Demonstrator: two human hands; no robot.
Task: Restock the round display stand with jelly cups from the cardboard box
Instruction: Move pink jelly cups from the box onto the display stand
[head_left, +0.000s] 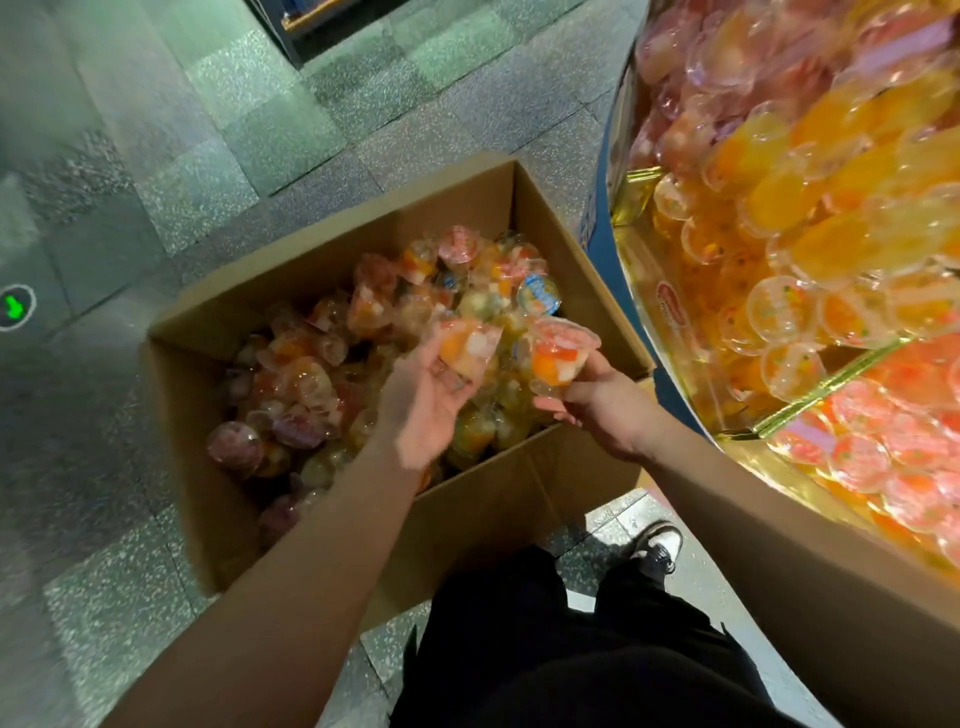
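Over the box (566, 249), our left hand (423, 400) curls its fingers (441, 366) under one jelly cup (470, 345); our right hand (605, 402) pinches another cup (558, 356) by its base. Motion blurs both cups' lids; their print is unreadable. The stand (602, 244) is cut off at right, its red logo illegible.

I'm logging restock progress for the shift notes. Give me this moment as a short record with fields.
left hand: left hand holds a clear plastic jelly cup with orange and white filling
right hand: right hand holds a second, red-lidded jelly cup
source: open brown cardboard box on the floor, still heaped with mixed jelly cups
target: round display stand at the right, sections of orange and red cups divided by gold strips
position: both hands above the box
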